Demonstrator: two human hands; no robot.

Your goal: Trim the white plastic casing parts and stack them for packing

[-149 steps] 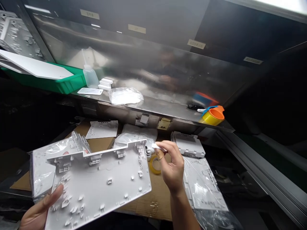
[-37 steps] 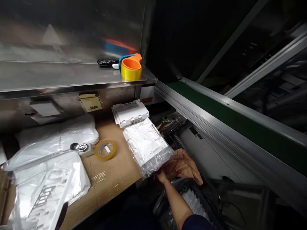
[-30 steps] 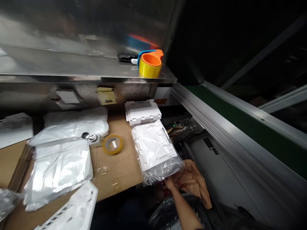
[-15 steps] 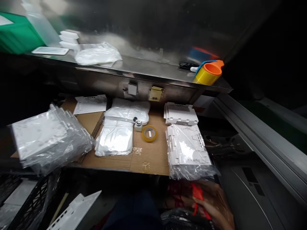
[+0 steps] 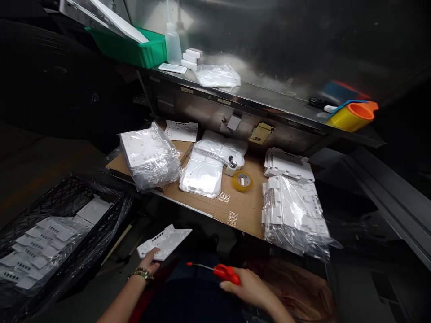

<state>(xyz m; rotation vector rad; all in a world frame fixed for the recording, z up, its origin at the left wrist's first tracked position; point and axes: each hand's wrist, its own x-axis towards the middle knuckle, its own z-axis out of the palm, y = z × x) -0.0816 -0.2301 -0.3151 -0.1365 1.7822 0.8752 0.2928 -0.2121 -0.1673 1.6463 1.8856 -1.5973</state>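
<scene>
Tool [image 5: 226, 273] with a red handle sits in the curled right hand [image 5: 252, 285], its thin shaft pointing toward the white panel [image 5: 170, 244] that the left hand [image 5: 149, 264] pinches by one side, off the near edge of the surface [image 5: 202, 204], so both hands are occupied.

Brushed metal back wall [image 5: 276, 45] across the top, steel shelf [image 5: 269, 96] slanting down to the right beneath it, cardboard-covered worktable [image 5: 208, 204] at the centre, pale metal rail [image 5: 390, 202] at the right edge, dim floor [image 5: 40, 161] at left, deep shadow in the upper left.
</scene>
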